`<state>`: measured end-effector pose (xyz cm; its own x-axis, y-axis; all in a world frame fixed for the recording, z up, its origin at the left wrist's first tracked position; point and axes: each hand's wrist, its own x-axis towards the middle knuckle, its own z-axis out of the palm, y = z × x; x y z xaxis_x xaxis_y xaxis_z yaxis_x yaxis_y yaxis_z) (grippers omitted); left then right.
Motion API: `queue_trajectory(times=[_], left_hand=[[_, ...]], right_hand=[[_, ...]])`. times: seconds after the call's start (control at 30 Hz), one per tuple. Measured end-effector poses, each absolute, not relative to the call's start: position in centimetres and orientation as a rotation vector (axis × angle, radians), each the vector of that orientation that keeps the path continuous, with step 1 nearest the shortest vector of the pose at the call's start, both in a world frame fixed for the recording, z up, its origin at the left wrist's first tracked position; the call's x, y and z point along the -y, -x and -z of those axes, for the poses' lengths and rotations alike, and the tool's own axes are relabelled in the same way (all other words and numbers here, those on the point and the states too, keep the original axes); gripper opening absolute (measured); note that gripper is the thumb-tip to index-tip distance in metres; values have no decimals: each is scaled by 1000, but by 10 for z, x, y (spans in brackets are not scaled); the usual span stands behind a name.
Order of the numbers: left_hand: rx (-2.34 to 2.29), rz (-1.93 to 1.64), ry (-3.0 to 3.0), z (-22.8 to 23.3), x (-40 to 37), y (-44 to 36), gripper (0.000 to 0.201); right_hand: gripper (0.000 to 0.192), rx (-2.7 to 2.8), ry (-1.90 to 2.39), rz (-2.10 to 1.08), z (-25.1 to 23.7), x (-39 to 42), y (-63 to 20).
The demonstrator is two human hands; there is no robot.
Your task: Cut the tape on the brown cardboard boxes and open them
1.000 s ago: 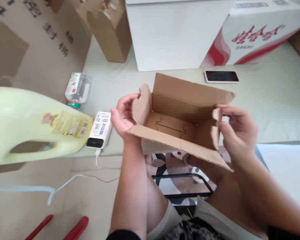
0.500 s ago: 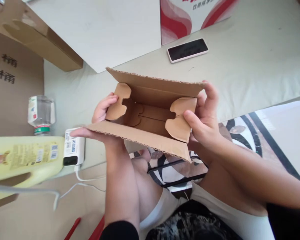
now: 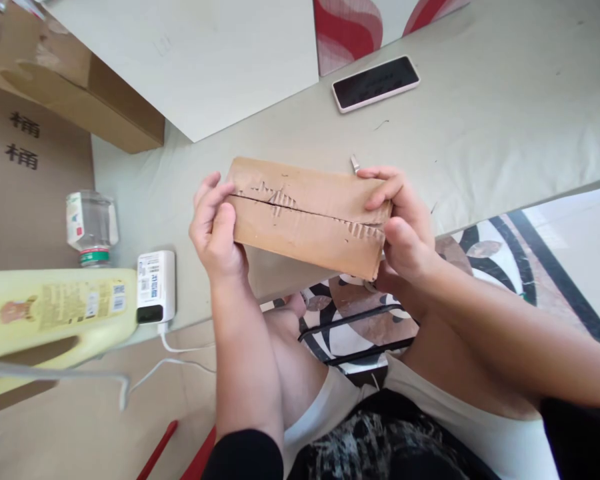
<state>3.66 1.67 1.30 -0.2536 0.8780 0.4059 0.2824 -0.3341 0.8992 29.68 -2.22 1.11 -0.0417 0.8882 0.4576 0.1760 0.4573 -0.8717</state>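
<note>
Two hands grip one small cardboard box (image 3: 307, 223), and both are yours. Your left hand (image 3: 216, 230) clasps its left end, fingers (image 3: 207, 197) curled over the top edge and thumb pressed on the near flap. Your right hand (image 3: 403, 223) clasps the right end, fingers laid across the far flap, thumb on the near one. Both top flaps lie folded down and meet along a seam running the length of the box, with crumpled corrugation showing at two spots along it. You hold the box tilted slightly, its right end lower, above the near edge of the worktop (image 3: 505, 120) and over your knees.

On the worktop beyond the box lies a phone (image 3: 376, 83), face up and well apart from it. To your left, near the worktop's edge, sits a white power bank (image 3: 155, 287) with a cable (image 3: 170, 353) trailing down from it. Just beside it lies a yellow jug (image 3: 50, 317) on its side, and behind that a clear bottle (image 3: 91, 227). A big white carton (image 3: 190, 60) stands at the far side.
</note>
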Motion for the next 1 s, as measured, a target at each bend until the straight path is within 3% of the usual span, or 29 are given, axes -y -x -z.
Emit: queue_trajectory(times=[0.13, 0.3, 0.5, 0.67, 0.77, 0.9, 1.0], left_hand=[[-1335, -1698, -1465, -12, -17, -38, 25], [-1290, -1801, -1203, -18, -20, -34, 25], [-1164, -1993, -743, -20, -20, -20, 21], [-1197, -1787, -606, -21, -18, -34, 18], [-1216, -1551, -610, -19, -17, -47, 34], [-1286, -1293, -822, -6, -16, -54, 74], [-1382, -1100, -976, 2, -12, -51, 86]], right_hand=[[38, 1547, 996, -746, -15, 24, -296], [60, 1515, 1112, -889, -6, 20, -297], [56, 1392, 1209, -1271, 1, 10, -295], [69, 1632, 921, -1253, -6, 15, -292], [67, 1814, 886, -1024, -5, 17, -294], [67, 1833, 931, -888, 0, 16, -297], [59, 1786, 850, -840, -2, 16, -299]])
